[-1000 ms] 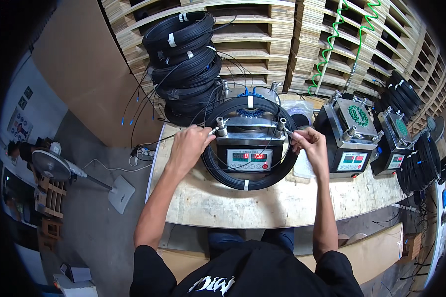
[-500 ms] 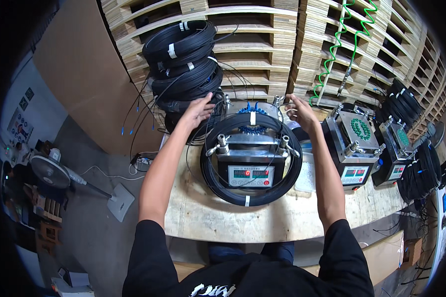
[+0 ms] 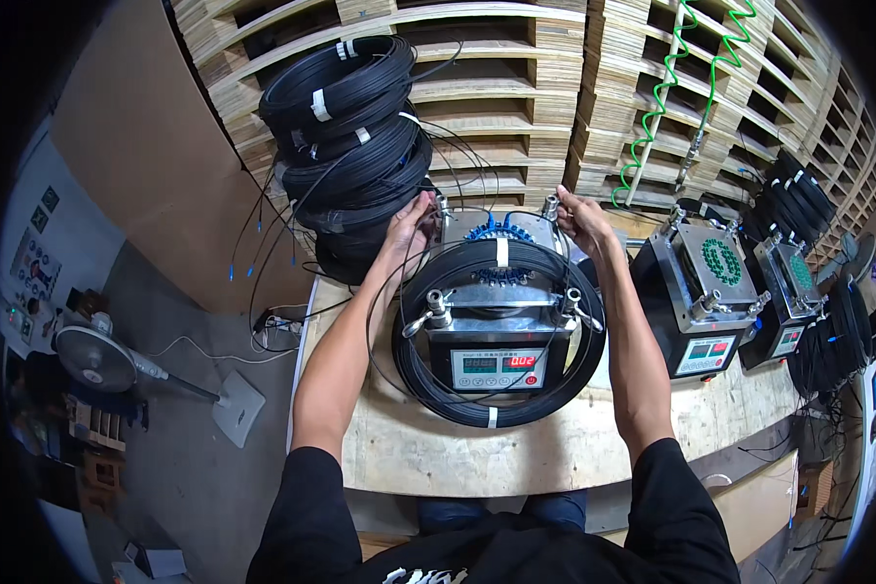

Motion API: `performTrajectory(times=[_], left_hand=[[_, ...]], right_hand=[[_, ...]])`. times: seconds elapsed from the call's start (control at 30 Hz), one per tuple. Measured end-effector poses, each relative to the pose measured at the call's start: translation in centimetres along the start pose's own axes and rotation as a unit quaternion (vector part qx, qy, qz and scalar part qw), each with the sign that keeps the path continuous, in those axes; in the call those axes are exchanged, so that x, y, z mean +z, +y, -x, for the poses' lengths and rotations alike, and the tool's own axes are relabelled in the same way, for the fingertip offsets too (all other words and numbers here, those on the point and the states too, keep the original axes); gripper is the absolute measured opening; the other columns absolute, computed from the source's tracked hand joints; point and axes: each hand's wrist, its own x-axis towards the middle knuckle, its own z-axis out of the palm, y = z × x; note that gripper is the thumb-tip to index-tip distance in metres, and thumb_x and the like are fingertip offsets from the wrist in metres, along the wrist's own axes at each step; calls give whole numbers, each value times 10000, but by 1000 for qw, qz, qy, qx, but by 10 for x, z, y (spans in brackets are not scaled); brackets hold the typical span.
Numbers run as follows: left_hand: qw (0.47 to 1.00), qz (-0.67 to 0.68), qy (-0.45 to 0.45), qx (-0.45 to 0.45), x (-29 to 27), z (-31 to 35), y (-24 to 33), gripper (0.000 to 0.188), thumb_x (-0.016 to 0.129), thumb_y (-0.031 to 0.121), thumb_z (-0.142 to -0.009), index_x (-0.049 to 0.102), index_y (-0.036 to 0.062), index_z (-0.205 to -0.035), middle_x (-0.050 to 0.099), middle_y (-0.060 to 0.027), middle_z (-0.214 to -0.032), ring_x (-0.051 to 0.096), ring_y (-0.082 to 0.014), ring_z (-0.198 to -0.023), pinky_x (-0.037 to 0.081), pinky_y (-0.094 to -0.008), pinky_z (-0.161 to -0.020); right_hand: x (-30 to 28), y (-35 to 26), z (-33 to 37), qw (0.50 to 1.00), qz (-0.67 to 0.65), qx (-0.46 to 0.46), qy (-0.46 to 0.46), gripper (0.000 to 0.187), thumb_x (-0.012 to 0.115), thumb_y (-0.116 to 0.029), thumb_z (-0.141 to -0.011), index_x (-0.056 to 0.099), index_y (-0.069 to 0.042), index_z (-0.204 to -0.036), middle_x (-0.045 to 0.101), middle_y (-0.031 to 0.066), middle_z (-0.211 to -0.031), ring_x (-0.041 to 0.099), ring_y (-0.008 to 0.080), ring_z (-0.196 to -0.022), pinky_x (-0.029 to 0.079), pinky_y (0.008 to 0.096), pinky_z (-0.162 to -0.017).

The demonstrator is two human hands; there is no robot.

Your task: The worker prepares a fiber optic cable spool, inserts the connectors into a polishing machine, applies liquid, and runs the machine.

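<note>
In front of me on the bench stands a black and metal polishing machine (image 3: 496, 321) with a lit display (image 3: 499, 369) and a clamp post at each corner. A coil of black cable (image 3: 492, 416) hangs around it, and blue-tipped connectors (image 3: 501, 231) sit in a ring on its top plate. My left hand (image 3: 406, 234) is closed at the far left clamp (image 3: 445, 205), its fingertips partly hidden. At the far right clamp (image 3: 552, 206), my right hand (image 3: 584, 222) has thumb and fingers pinched together. The front clamps (image 3: 439, 308) have side levers and are untouched.
Stacked black cable coils (image 3: 346, 146) rise at the back left, loose ends hanging. Two similar machines (image 3: 701, 292) with green connectors stand to the right. Wooden pallets (image 3: 496, 88) line the back, with green coiled hoses (image 3: 657, 97) before them. A fan (image 3: 92, 355) stands left.
Both hands have come in from spread positions to the far clamps and closed there. The red digits on the display have changed. The view has shifted slightly.
</note>
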Motion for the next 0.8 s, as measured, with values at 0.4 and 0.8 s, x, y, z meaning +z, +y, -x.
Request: performTrajectory(times=[0.4,0.8], left_hand=[[997,-59,-51,-8,-10,47,7,535,529,310,-1049,383,81,-1510,524,-112,-1434,502,-188,-1308,363,-361,-1122],[884,-410,178,138,23,248,-10,497,281,332,-1121,563,-51,-1265,536,-116,-1441,525,-154,-1106,365,-270,-998]], right_hand=[[10,17,32,995,12,-65,75,301,542,-360,-1044,575,-64,-1087,604,35,-729,563,121,-575,408,255,-494],[36,96,205,938,56,-234,251,475,385,-371,-1096,626,20,-1216,658,102,-1109,583,169,-1061,411,300,-998]])
